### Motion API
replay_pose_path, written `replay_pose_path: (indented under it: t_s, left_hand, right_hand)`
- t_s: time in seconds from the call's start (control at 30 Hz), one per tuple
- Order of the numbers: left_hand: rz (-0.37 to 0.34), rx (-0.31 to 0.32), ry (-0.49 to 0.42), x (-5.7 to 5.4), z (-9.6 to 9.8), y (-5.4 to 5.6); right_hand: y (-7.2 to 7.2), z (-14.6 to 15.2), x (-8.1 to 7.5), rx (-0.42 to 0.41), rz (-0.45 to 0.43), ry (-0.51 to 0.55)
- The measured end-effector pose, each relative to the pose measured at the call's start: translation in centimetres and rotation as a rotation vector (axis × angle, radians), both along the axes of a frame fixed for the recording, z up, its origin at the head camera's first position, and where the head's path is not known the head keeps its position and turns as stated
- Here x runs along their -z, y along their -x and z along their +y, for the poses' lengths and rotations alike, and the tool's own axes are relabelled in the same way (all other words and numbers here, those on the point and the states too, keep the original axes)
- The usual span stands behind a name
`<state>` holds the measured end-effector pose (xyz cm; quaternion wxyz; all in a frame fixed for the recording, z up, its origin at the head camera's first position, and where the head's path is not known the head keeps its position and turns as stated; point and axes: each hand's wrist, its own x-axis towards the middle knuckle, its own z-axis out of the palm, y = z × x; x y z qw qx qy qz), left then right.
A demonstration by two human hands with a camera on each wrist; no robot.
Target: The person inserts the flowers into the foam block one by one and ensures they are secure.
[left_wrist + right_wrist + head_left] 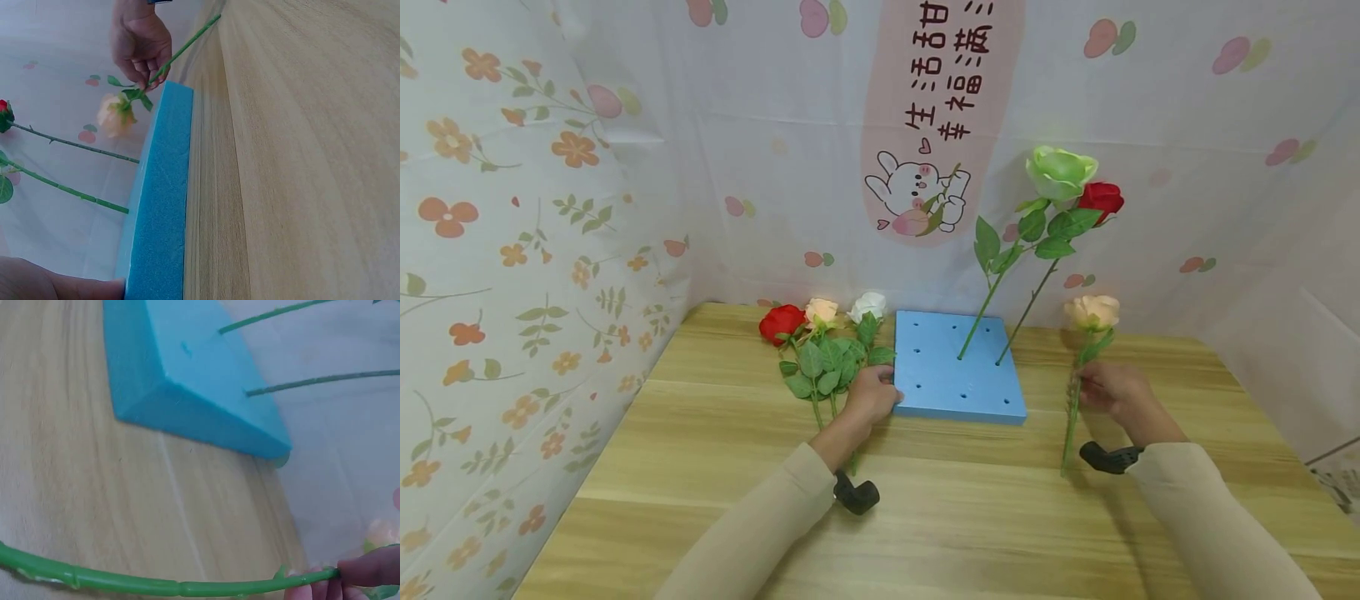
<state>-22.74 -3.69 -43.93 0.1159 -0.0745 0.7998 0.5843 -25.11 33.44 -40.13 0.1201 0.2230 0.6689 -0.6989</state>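
Observation:
My right hand (pixel 1117 393) pinches the green stem of a peach rose (pixel 1093 312) between thumb and fingers, right of the blue foam block (pixel 940 404). The bloom points toward the back and the stem (pixel 137 585) runs toward me. At the block's near left corner, my left hand (pixel 871 396) holds its edge, thumb (pixel 87 289) against the foam. Two roses stand in holes in the block: a pale green rose (pixel 1062 173) and a red rose (pixel 1102 200), stems leaning right. Several other holes show in the top.
Left of the block lie another red rose (pixel 782 324), another peach rose (pixel 822 312) and a white rose (pixel 868 305), with leaves and stems bunched together; my left forearm overlaps some stems. A patterned cloth (pixel 760 208) hangs behind the wooden table (pixel 970 508).

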Motion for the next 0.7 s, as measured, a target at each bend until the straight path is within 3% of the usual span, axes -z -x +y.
replay_pose_path:
  t_s: [0.43, 0.7]
  left_hand:
    - [0.002, 0.011, -0.007, 0.1, -0.1, 0.2]
    - [0.011, 0.025, -0.025, 0.2, -0.3, 0.2]
  right_hand:
    - [-1.1, -0.8, -1.8, -0.006, 0.088, 0.101]
    - [-1.8, -1.0, -2.6, -0.086, 0.195, 0.048]
